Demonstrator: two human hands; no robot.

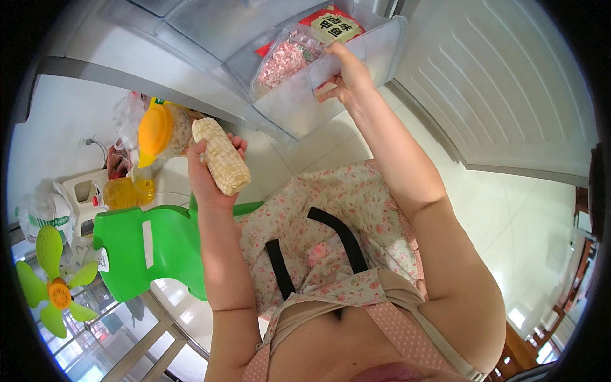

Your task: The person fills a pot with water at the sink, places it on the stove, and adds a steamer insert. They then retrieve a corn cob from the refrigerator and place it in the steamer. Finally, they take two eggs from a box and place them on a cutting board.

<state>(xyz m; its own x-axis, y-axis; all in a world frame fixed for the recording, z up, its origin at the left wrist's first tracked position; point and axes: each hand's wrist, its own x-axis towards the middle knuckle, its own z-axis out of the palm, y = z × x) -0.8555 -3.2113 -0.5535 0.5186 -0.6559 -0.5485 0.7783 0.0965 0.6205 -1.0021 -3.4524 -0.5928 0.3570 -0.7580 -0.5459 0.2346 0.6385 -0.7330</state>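
Observation:
A pale, husked corn cob [221, 156] lies in my left hand [205, 167], thumb on one side and fingertips on the other. My right hand [352, 76] grips the front handle opening of a translucent plastic freezer drawer [305, 112], which is pulled out. Inside the drawer sits a clear plastic tray of pinkish minced meat [285, 62]. Behind that tray is a red and cream food packet [334, 24] bearing writing. The right hand's thumb rests over the drawer's rim, close to the tray's corner.
The ribbed refrigerator door [501, 81] stands swung out on the right. A green plastic chair [157, 253] is at lower left, beside a green-bladed fan [58, 293]. An oil bottle [129, 192] and a yellow-lidded container [155, 129] stand along the wall.

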